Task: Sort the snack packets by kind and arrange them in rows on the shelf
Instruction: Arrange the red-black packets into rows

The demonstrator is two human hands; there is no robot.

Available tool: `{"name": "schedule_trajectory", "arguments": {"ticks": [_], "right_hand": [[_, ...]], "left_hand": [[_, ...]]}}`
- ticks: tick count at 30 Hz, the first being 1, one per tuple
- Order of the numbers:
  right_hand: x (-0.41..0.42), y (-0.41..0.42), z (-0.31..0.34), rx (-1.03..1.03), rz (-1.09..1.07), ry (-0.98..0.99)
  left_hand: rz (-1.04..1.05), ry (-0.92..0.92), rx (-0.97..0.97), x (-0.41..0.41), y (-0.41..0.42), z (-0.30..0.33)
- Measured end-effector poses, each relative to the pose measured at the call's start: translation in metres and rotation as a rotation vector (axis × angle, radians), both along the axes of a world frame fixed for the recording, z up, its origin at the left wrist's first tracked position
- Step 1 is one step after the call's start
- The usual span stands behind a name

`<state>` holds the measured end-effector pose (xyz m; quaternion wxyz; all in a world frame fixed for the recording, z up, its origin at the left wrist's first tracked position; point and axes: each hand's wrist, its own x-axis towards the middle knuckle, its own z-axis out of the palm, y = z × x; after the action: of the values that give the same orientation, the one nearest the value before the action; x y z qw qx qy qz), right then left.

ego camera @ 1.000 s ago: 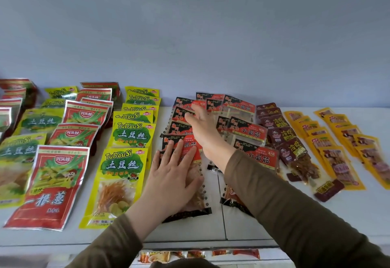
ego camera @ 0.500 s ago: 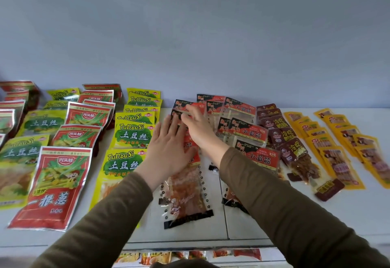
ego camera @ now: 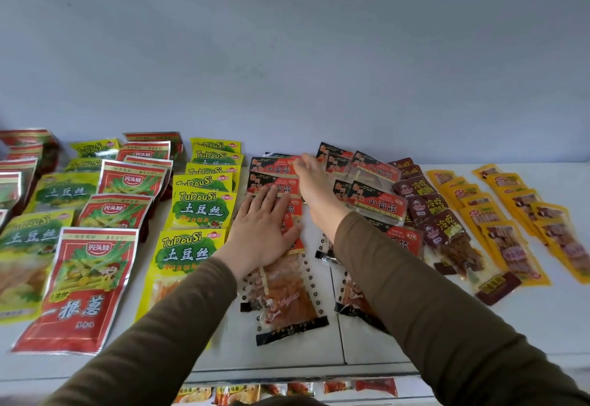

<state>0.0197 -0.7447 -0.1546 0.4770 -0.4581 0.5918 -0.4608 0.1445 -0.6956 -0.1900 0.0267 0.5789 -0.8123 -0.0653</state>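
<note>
Since a second ago my left hand (ego camera: 260, 230) is sliding up the red packets (ego camera: 281, 290) mid-shelf (ego camera: 367, 351), fingers flat; right hand (ego camera: 314, 179) is reaching the back edge, open. I'm squaring overlaps evenly.

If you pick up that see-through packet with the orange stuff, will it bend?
Probably yes. The see-through packet looks like thin, flat plastic film, so it would likely flop from one end. It seems light for its size. The glossy film may slide easily on the smooth white shelf; the left hand lies flat on it.
</note>
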Motion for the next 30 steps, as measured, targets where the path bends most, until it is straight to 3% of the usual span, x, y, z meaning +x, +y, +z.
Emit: {"name": "schedule_trajectory", "arguments": {"ticks": [5, 7, 14, 17, 24, 30], "right_hand": [[0.005, 0.007, -0.003, 0.058, 0.03, -0.074], [0.004, 0.004, -0.002, 0.079, 0.013, -0.091], [0.013, -0.026, -0.01, 0.152, -0.126, -0.134], [0.012, -0.03, -0.006, 0.189, -0.122, -0.193], [0.005, -0.028, -0.005, 0.214, -0.107, -0.314], [0.006, -0.036, -0.008, 0.156, -0.12, -0.371]], "left_hand": [[0.124, 0.366, -0.071, 0.004, -0.011, 0.02], [0.214, 0.471, 0.015, 0.003, -0.019, 0.031], [0.414, 0.54, 0.22, -0.011, -0.053, 0.038], [0.504, 0.665, 0.31, -0.014, -0.063, 0.038], [0.762, 1.177, 0.387, -0.015, -0.08, 0.041], [0.83, 1.221, 0.4, -0.01, -0.088, 0.051]]}}
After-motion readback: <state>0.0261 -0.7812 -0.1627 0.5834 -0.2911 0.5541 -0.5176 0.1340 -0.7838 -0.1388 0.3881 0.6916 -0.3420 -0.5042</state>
